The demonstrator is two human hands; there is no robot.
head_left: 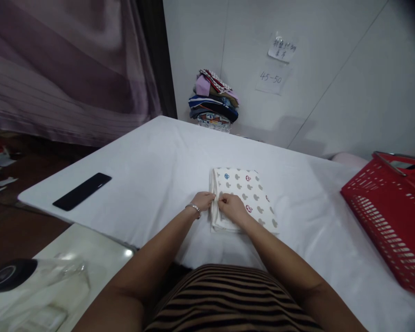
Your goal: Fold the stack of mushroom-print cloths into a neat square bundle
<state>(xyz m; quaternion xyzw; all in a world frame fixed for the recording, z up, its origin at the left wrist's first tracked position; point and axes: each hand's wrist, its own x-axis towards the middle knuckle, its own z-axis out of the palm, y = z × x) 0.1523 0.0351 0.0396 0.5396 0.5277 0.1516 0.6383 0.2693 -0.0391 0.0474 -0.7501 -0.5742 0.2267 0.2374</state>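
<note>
A folded white cloth (251,186), printed with small grey, red and blue mouse-head shapes, lies flat near the middle of the covered table. Its layers show along the left edge. My left hand (204,200), with a bracelet on the wrist, pinches that left edge from outside. Just beside it, my right hand (231,206) rests on top of the cloth near the same edge, thumb and fingers pressed together on the fabric. The fingertips of both hands almost meet.
A black flat object (83,191) lies on the white-covered table (141,166) at left. A red plastic basket (390,221) stands at right. Behind the table is a stack of folded fabrics (214,101) against the wall. A side table (90,244) holds clear plastic.
</note>
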